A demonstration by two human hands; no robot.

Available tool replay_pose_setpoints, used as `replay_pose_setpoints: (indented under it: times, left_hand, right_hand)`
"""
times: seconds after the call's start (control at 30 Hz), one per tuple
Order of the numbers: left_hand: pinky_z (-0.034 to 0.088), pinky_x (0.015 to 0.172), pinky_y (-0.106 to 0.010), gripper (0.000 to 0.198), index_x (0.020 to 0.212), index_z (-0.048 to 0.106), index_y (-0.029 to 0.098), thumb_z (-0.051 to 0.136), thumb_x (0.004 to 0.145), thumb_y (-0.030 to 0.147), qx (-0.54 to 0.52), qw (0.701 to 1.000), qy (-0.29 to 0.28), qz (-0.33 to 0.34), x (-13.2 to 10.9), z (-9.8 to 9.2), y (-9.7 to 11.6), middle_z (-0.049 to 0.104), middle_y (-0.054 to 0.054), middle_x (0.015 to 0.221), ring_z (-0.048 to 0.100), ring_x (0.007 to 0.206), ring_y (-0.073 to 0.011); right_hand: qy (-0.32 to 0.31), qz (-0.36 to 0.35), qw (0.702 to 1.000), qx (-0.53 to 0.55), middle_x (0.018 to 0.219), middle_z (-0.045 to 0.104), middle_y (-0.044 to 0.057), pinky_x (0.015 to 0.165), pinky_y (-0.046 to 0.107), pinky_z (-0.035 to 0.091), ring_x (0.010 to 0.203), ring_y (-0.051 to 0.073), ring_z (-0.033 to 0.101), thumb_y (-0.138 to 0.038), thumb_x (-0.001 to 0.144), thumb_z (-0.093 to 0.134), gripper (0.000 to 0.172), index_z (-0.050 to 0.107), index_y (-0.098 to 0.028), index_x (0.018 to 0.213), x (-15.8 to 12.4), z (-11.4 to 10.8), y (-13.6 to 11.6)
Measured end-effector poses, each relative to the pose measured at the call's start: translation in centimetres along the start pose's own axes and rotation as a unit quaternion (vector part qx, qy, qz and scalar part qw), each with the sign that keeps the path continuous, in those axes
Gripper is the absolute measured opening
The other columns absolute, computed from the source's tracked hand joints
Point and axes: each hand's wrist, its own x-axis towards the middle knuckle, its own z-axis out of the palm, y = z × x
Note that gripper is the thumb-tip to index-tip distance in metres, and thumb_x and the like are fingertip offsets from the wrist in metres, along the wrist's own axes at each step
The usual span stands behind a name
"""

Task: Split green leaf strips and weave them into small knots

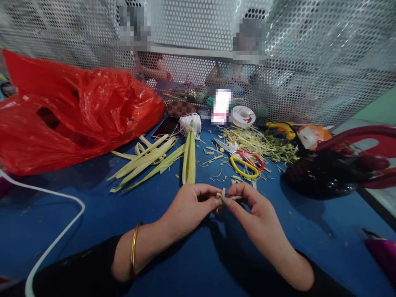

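My left hand (192,206) and my right hand (252,208) meet above the near part of the blue table. Between their fingertips is a small pale strip of leaf (223,193), pinched from both sides and bent over itself; the fingers hide part of it. Just beyond my left hand lies a long green-yellow leaf (189,161), pointing away from me. More long leaves (148,159) are heaped to its left. Past my right hand rest scissors (244,159) with one red and one yellow handle, their blades partly spread.
A red plastic bag (80,111) fills the left. White thread (189,123), a dark phone (167,126), a white spool (243,116) and plant scraps (253,140) lie at the back. A black bag (324,175) stands right. A white cable (64,231) crosses the left side. Behind is a perforated metal screen (198,29).
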Motion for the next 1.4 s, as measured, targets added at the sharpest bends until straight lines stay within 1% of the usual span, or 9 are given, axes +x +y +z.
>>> replay_pose_setpoints:
  times: [0.07,0.13,0.23,0.43,0.57,0.73,1.0,1.27,1.4]
  left_hand:
    - [0.045,0.063,-0.025,0.019,0.089,0.065,0.014,0.070,0.071,0.018,-0.018,1.000,0.012,-0.006,0.1,0.0,-0.1,0.065,0.001,0.061,0.059,0.060,-0.0122]
    - [0.046,0.063,-0.025,0.018,0.086,0.063,0.013,0.070,0.070,0.018,-0.027,0.999,0.015,-0.007,0.1,-0.1,-0.2,0.066,0.000,0.061,0.061,0.060,-0.0126]
    - [0.048,0.065,-0.025,0.013,0.083,0.067,0.012,0.070,0.071,0.017,-0.047,0.999,0.020,-0.009,0.2,0.0,-0.4,0.069,-0.003,0.068,0.062,0.062,-0.0116]
    - [0.048,0.067,-0.022,0.020,0.083,0.072,0.011,0.077,0.064,0.015,-0.086,0.995,0.045,-0.024,0.2,0.3,-0.9,0.071,-0.003,0.073,0.061,0.064,-0.0099]
    - [0.049,0.066,-0.020,0.020,0.082,0.074,0.011,0.079,0.064,0.018,-0.125,0.989,0.067,-0.036,0.2,0.2,-0.7,0.072,-0.003,0.074,0.061,0.063,-0.0087]
    - [0.049,0.065,-0.020,0.020,0.082,0.074,0.012,0.080,0.063,0.017,-0.165,0.980,0.090,-0.064,0.2,0.0,-0.4,0.070,-0.003,0.074,0.062,0.061,-0.0084]
    - [0.050,0.066,-0.022,0.021,0.082,0.074,0.012,0.080,0.063,0.017,-0.186,0.977,0.058,-0.084,0.2,-0.3,-0.7,0.070,-0.004,0.075,0.062,0.061,-0.0092]
    - [0.051,0.069,-0.023,0.023,0.085,0.074,0.014,0.081,0.063,0.018,-0.216,0.971,0.026,-0.100,0.3,-0.4,-1.1,0.071,-0.004,0.077,0.063,0.062,-0.0096]
    - [0.050,0.067,-0.022,0.023,0.083,0.075,0.014,0.082,0.061,0.019,-0.186,0.976,0.052,-0.099,0.2,-0.2,-0.9,0.072,-0.004,0.076,0.062,0.061,-0.0091]
  right_hand:
    - [-0.012,0.015,1.000,0.022,0.070,0.063,0.000,0.061,0.026,0.047,0.066,0.015,0.061,-0.033,0.082,0.060,0.012,0.057,-0.021,0.080,-0.1,0.1,-0.2]
    - [-0.024,0.028,0.998,0.042,0.067,0.063,0.000,0.060,0.026,0.047,0.063,0.015,0.060,-0.034,0.082,0.060,0.016,0.057,-0.020,0.075,-0.1,0.1,-0.3]
    - [-0.019,0.052,0.997,0.059,0.065,0.061,-0.001,0.058,0.025,0.045,0.061,0.014,0.057,-0.036,0.080,0.061,0.019,0.057,-0.020,0.071,0.0,0.1,-0.3]
    - [0.001,0.072,0.993,0.089,0.060,0.058,-0.002,0.055,0.024,0.043,0.057,0.013,0.053,-0.037,0.078,0.064,0.021,0.058,-0.019,0.068,0.0,0.5,0.0]
    - [-0.006,0.052,0.994,0.100,0.063,0.060,-0.001,0.059,0.025,0.044,0.061,0.013,0.054,-0.036,0.080,0.064,0.019,0.062,-0.019,0.070,0.1,0.3,-0.3]
    - [0.029,0.022,0.995,0.095,0.067,0.061,-0.002,0.062,0.024,0.043,0.065,0.013,0.053,-0.033,0.081,0.066,0.012,0.068,-0.022,0.079,0.1,-0.4,-0.4]
    - [0.035,0.112,0.959,0.260,0.078,0.067,-0.002,0.066,0.023,0.047,0.069,0.011,0.056,-0.028,0.068,0.079,0.014,0.074,-0.023,0.081,0.0,-0.4,-0.6]
    - [0.056,0.132,0.953,0.267,0.070,0.065,-0.001,0.065,0.027,0.046,0.065,0.013,0.053,-0.030,0.068,0.079,0.013,0.075,-0.022,0.077,0.1,0.1,-0.2]
    - [0.058,0.119,0.958,0.255,0.068,0.066,0.000,0.066,0.028,0.049,0.066,0.015,0.057,-0.029,0.069,0.077,0.008,0.073,-0.022,0.070,0.1,0.3,-0.2]
